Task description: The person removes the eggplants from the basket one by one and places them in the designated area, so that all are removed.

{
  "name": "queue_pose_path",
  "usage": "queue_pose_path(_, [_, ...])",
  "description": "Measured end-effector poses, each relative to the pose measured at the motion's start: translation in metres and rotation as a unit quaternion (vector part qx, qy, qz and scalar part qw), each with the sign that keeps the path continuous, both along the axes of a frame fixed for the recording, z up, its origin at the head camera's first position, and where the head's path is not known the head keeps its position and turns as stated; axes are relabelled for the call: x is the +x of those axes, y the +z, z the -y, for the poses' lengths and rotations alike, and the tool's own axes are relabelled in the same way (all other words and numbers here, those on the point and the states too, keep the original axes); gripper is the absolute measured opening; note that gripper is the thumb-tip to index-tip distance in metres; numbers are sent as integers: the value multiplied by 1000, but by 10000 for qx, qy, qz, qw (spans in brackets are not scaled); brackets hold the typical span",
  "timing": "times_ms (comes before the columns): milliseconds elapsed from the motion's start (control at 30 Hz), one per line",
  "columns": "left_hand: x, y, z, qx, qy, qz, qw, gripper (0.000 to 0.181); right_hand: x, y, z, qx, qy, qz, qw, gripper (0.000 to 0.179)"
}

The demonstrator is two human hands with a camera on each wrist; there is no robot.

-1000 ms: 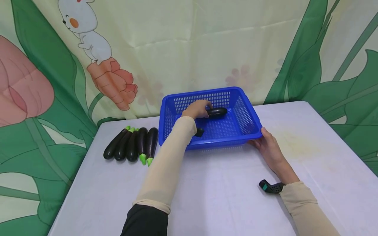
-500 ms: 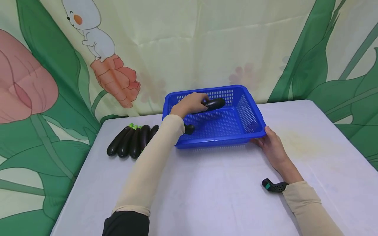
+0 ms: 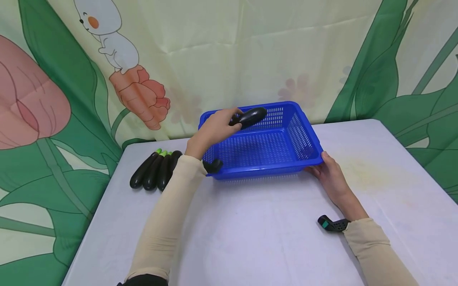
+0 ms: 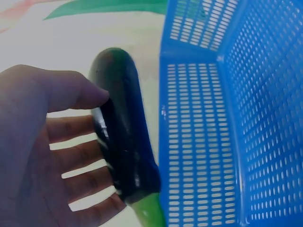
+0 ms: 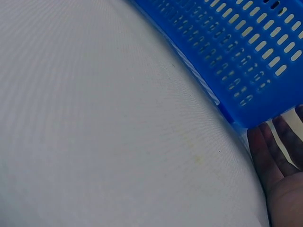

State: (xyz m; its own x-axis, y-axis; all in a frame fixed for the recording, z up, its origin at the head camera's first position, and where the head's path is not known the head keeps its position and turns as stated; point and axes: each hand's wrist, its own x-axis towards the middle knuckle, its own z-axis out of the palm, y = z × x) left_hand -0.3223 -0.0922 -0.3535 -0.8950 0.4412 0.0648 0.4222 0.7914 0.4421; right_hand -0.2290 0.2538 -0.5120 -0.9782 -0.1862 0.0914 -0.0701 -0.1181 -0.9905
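In the head view my left hand (image 3: pixel 216 129) grips a dark, glossy eggplant (image 3: pixel 253 117) above the left part of a blue perforated plastic basket (image 3: pixel 264 171). Seen from the left wrist, the thumb and curled fingers hold the eggplant (image 4: pixel 120 123) from the side, its green stem pointing down beside the basket wall (image 4: pixel 199 142). My right hand (image 3: pixel 332 180) holds the near right corner of the basket, thumb at the rim and fingers underneath. The right wrist view has those fingertips (image 5: pixel 258 146) against the basket's lower edge.
Several more eggplants (image 3: pixel 151 174) lie side by side on the white-covered table (image 3: pixel 250 230), left of the basket; my left arm hides some. A printed curtain (image 3: pixel 200 67) hangs right behind the basket. Black cameras (image 3: pixel 334 224) are strapped to both wrists.
My left hand has lifted the eggplant from the basket floor up and leftward to rim height. The right hand stays at the basket's corner.
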Motion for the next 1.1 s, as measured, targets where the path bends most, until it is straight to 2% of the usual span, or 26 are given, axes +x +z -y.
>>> queue_pose_path(167, [15, -3, 11, 338, 221, -495, 9980, 44, 0, 0, -1, 1, -10, 4, 10000, 62])
queue_pose_path(333, [31, -6, 26, 585, 361, -1089, 9917, 44, -1, 1, -2, -8, -5, 9, 10000, 62])
queue_pose_path(533, [58, -12, 51, 843, 279, -1570, 9836, 42, -1, 2, 0, 36, -64, 98, 9999, 63])
queue_pose_path(633, [73, -16, 64, 833, 213, -1789, 9801, 42, 0, 3, 1, 64, -69, 126, 9999, 64])
queue_pose_path(733, [88, -21, 77, 770, 185, -1820, 9801, 42, 0, 3, 0, 66, -79, 122, 9999, 64])
queue_pose_path(933, [115, -27, 99, 372, 224, -1505, 9877, 42, 1, 3, 0, 54, -130, 172, 9998, 65])
queue_pose_path(1100, [134, -28, 117, 75, 180, -1344, 9907, 40, 2, 3, 0, 60, -123, 172, 9998, 66])
